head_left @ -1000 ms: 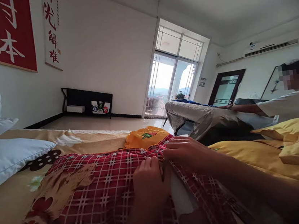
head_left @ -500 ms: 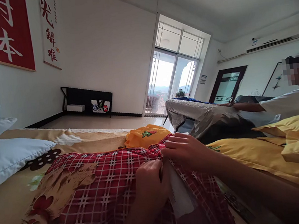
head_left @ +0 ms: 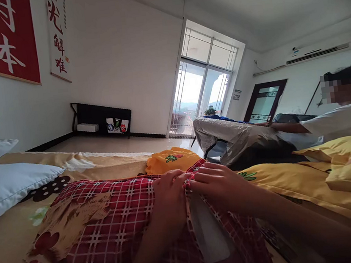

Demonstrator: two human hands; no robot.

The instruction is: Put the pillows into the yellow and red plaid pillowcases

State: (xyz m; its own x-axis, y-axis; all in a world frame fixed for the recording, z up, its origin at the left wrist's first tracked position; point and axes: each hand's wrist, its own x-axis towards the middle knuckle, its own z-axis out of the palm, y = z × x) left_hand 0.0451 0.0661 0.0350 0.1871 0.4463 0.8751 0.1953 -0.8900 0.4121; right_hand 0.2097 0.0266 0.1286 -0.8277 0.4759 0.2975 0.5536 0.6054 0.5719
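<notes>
A red plaid pillow cover point(head_left: 124, 214) with a printed hen lies in front of me, with a long slit down its near right part. White material point(head_left: 208, 230) shows inside that slit. My left hand point(head_left: 169, 194) is closed on the cover's edge at the top of the slit, fingers curled over the cloth. Right beside it, my right hand point(head_left: 214, 183) pinches the other edge. The two hands nearly touch, and whatever lies between the fingertips is hidden.
A bright yellow cloth bundle point(head_left: 168, 160) sits just beyond the cover. Yellow pillows point(head_left: 283, 176) lie at the right, a white pillow point(head_left: 15, 185) at the left. Another person point(head_left: 346, 114) sits beyond on the right, by a plastic-covered table point(head_left: 226, 125).
My left hand has slid forward along the slit's edge, up close to my right hand. The slit's white inside shows slightly wider. My right hand has barely moved.
</notes>
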